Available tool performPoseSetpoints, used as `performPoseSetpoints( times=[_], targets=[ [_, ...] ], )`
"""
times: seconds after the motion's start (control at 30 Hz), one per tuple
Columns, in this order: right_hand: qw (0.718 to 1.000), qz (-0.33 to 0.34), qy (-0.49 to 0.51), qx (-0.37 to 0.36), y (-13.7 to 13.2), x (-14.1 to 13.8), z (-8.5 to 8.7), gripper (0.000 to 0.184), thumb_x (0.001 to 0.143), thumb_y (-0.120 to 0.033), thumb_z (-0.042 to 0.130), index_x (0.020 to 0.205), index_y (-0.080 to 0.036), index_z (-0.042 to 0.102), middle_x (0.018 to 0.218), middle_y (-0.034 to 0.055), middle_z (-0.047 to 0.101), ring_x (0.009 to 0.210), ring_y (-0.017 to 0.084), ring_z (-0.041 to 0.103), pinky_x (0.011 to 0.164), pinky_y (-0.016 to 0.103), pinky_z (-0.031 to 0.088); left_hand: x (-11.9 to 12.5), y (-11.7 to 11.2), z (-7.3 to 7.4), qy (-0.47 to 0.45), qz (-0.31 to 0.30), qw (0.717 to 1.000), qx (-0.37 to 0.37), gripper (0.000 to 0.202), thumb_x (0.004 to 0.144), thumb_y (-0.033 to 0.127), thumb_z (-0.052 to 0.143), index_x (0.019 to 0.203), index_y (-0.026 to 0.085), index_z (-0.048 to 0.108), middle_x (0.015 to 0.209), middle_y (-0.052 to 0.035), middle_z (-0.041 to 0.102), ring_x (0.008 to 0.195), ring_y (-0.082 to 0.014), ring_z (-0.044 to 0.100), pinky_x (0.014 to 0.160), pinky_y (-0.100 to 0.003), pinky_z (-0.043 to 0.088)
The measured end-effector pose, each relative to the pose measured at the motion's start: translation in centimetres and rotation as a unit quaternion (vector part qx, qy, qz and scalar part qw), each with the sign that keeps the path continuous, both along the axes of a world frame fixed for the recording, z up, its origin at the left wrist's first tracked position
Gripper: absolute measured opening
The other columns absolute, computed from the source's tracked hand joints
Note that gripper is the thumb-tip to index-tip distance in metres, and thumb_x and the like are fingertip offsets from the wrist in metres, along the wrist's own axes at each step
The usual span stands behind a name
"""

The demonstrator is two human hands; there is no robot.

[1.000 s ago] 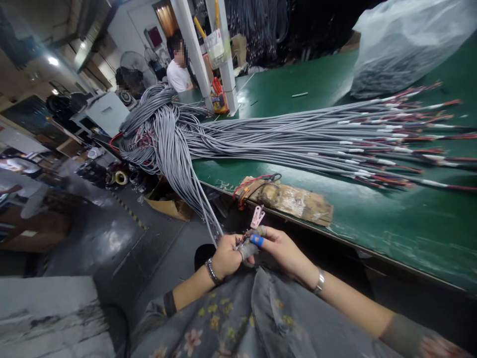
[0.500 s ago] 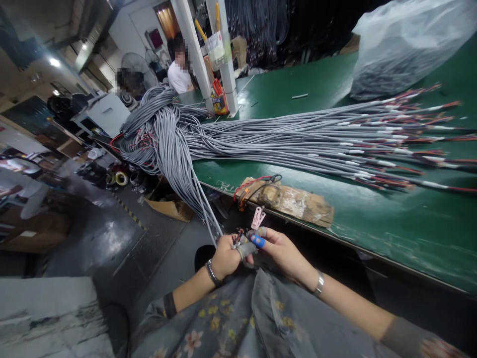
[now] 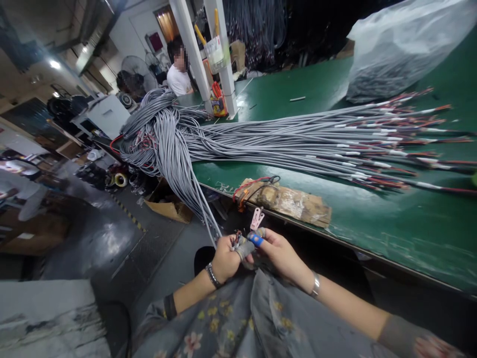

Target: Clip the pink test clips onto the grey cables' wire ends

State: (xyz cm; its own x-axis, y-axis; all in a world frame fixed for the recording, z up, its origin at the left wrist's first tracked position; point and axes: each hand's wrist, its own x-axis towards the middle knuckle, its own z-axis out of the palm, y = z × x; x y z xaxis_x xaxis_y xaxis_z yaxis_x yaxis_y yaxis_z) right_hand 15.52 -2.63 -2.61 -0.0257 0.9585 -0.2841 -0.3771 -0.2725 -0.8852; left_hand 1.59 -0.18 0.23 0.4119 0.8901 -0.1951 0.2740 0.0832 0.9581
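Note:
A thick bundle of grey cables (image 3: 175, 159) lies across the green bench, and some of its cables hang over the edge down to my hands. My left hand (image 3: 228, 257) is closed around the ends of those hanging cables, with dark and copper wire tips (image 3: 236, 238) poking out above the fist. Close against it, my right hand (image 3: 280, 252) pinches at the wire tips; what exactly is between its fingers is too small to make out. Tape covers fingers on both hands, blue on the right thumb. Just above my right fingertips is a pink clip (image 3: 257, 219).
At the bench's front edge lies a worn wooden block (image 3: 294, 201) with red and black leads. A clear plastic bag (image 3: 402, 54) stands at the back right of the green bench (image 3: 376, 223). White posts (image 3: 225, 64) carry a tool holder. A person (image 3: 179, 74) sits beyond.
My right hand has shifted very slightly left, staying at the wire tips. My left hand keeps its hold on the cables. The view has moved a little.

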Motion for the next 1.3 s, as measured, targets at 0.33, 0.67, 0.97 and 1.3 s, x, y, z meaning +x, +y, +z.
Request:
performPoseSetpoints(
  times=[0.33,0.67,0.97,1.3],
  targets=[
    [1.000,0.025,0.001,-0.008,0.1,0.7,0.7,0.048,0.051,-0.059,0.079,0.068,-0.018,0.062,0.052,-0.0036,0.052,0.049,0.010,0.041,0.048,0.025,0.033,-0.2,0.2,0.1,-0.002,0.030,1.000,0.002,0.042,0.074,0.047,0.062,0.045,0.017,0.058,0.045,-0.0026,0.057,0.045,-0.0117,0.050,0.050,-0.023,0.041],
    [0.998,0.033,0.049,-0.020,0.1,0.4,0.4,0.049,0.051,-0.059,0.080,0.066,-0.018,0.057,0.049,-0.0055,0.049,0.047,0.008,0.038,0.048,0.024,0.029,-0.4,-0.1,-0.7,-0.035,0.080,0.996,0.016,0.040,0.076,0.045,0.062,0.048,0.016,0.059,0.045,-0.0027,0.059,0.046,-0.0120,0.052,0.050,-0.023,0.040],
    [0.991,0.030,0.124,-0.043,0.7,2.4,-1.1,0.048,0.069,-0.065,0.064,0.069,-0.017,0.061,0.066,0.0021,0.058,0.051,0.011,0.046,0.051,0.026,0.041,-1.6,-0.3,-0.5,-0.055,0.063,0.997,-0.008,0.036,0.072,0.045,0.064,0.051,0.016,0.061,0.046,-0.0032,0.060,0.045,-0.0119,0.051,0.054,-0.025,0.041],
    [0.995,-0.072,-0.024,0.056,2.4,1.7,-0.2,0.052,0.060,-0.070,0.068,0.060,-0.019,0.058,0.053,-0.0024,0.049,0.050,0.010,0.038,0.050,0.026,0.035,-0.2,2.3,-0.1,-0.118,-0.022,0.979,-0.167,0.031,0.058,0.042,0.072,0.051,0.013,0.063,0.038,-0.0017,0.053,0.033,-0.0082,0.042,0.042,-0.023,0.031]
  ],
)
